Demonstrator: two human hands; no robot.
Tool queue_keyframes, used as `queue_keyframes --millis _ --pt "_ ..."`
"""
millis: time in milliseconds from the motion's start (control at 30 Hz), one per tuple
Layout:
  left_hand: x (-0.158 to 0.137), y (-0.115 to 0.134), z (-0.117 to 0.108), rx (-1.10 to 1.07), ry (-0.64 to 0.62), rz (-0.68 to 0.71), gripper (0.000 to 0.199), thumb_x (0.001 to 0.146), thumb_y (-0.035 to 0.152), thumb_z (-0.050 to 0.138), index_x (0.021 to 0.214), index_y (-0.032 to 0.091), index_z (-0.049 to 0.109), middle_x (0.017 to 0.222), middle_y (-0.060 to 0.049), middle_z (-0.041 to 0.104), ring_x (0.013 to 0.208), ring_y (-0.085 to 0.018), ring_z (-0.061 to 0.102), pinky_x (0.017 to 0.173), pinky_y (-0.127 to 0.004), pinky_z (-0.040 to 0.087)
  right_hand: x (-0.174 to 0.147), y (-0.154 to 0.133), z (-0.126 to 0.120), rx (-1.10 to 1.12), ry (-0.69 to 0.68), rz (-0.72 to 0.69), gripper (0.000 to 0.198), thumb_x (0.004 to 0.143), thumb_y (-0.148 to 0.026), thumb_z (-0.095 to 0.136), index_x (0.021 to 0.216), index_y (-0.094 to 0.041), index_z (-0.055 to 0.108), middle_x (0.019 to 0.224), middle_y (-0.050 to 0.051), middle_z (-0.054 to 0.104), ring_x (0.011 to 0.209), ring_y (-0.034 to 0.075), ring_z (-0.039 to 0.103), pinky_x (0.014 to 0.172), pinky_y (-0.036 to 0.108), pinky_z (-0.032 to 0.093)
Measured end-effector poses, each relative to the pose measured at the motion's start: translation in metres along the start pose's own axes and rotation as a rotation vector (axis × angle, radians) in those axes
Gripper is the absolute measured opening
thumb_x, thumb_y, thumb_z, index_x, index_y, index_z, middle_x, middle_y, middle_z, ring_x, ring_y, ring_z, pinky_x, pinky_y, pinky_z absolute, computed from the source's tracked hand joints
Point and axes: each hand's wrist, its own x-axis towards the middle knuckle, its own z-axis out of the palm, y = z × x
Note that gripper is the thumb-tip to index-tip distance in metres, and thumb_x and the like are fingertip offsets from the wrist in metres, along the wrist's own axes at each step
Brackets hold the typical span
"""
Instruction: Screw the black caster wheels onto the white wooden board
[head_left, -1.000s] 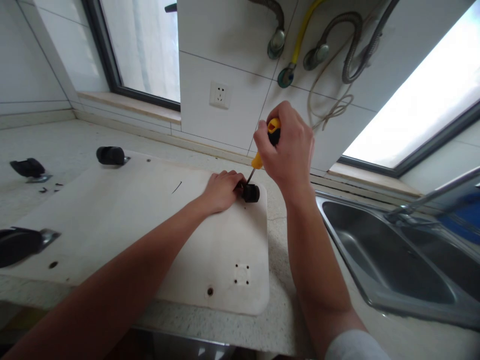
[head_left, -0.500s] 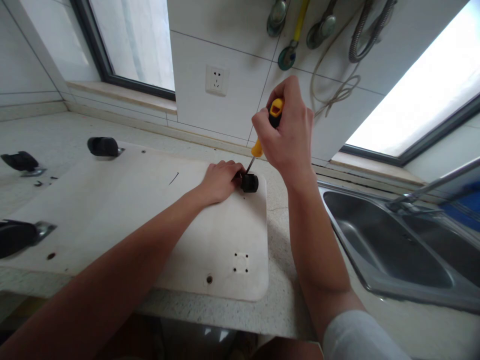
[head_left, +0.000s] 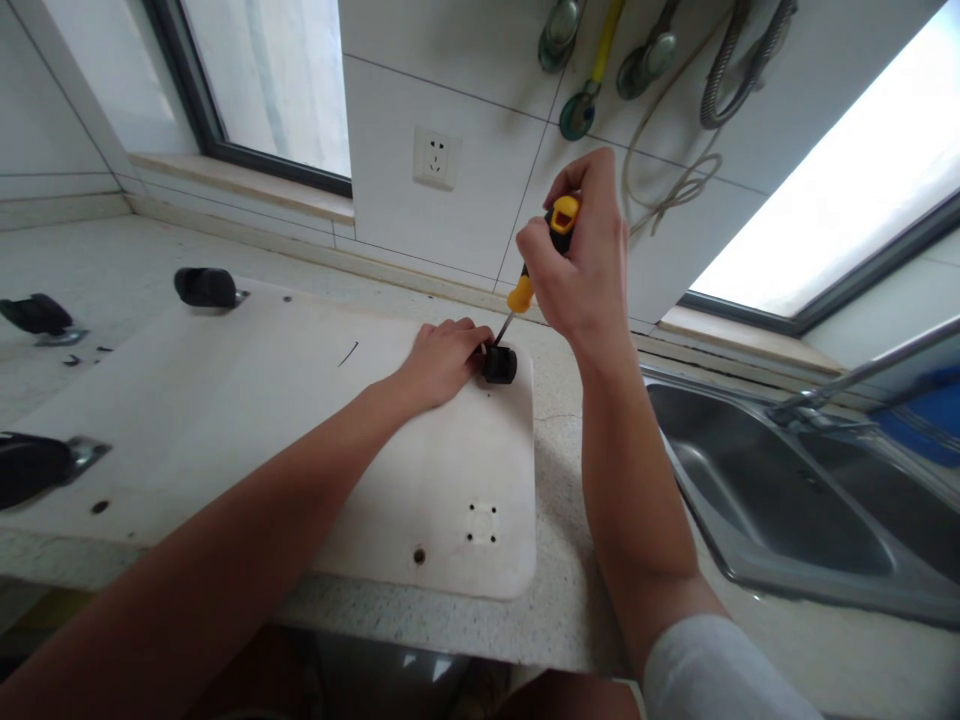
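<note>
A white board [head_left: 442, 480] with rounded corners lies flat on the counter. At its far right corner sits a black caster wheel [head_left: 500, 365], and my left hand [head_left: 448, 362] grips it from the left side. My right hand [head_left: 589, 260] is wrapped round the yellow and black handle of a screwdriver [head_left: 520, 294]. The shaft slants down to the caster, its tip hidden beside the wheel and my left fingers. Several screw holes [head_left: 482, 524] surround a square mark at the board's near right corner.
Two more casters [head_left: 206, 288] [head_left: 37, 460] are on the board's left part. A loose caster [head_left: 39, 315] and several small dark screws [head_left: 72, 361] lie on the counter at left. A black screw [head_left: 349, 353] rests on the board. A steel sink [head_left: 780, 500] is at right.
My right hand and the screwdriver handle have shifted slightly to the right, so the screwdriver leans a little more. My left hand stays at the caster.
</note>
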Motion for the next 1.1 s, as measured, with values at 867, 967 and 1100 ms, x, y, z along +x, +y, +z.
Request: queue_keyframes --millis 867,967,1100 --pt "0.000 0.002 0.001 0.042 -0.002 -0.001 0.030 0.111 0.020 0.055 0.131 0.025 0.077 0.131 -0.013 0.076 0.130 -0.036 0.072 0.101 -0.050 0.049 -0.006 0.012 0.021 0.011 0.126 -0.157 0.005 0.111 -0.031 0.054 0.112 -0.030 0.050 0.104 0.004 0.066 0.091 0.024 0.066 0.089 0.040 0.053" --pt "0.000 0.003 0.000 0.057 -0.006 -0.008 0.030 0.111 0.020 0.056 0.132 0.024 0.077 0.131 -0.013 0.076 0.129 -0.037 0.072 0.102 -0.050 0.050 -0.006 0.013 0.022 0.003 0.154 -0.156 0.004 0.112 -0.032 0.053 0.110 -0.030 0.050 0.103 0.004 0.066 0.089 0.023 0.065 0.088 0.040 0.053" --pt "0.000 0.004 0.000 0.063 -0.007 -0.010 0.029 0.111 0.021 0.056 0.131 0.024 0.077 0.131 -0.014 0.076 0.129 -0.037 0.072 0.101 -0.051 0.050 -0.007 0.010 0.021 -0.001 0.136 -0.135 0.004 0.112 -0.030 0.051 0.109 -0.030 0.050 0.100 0.003 0.064 0.087 0.022 0.065 0.084 0.038 0.051"
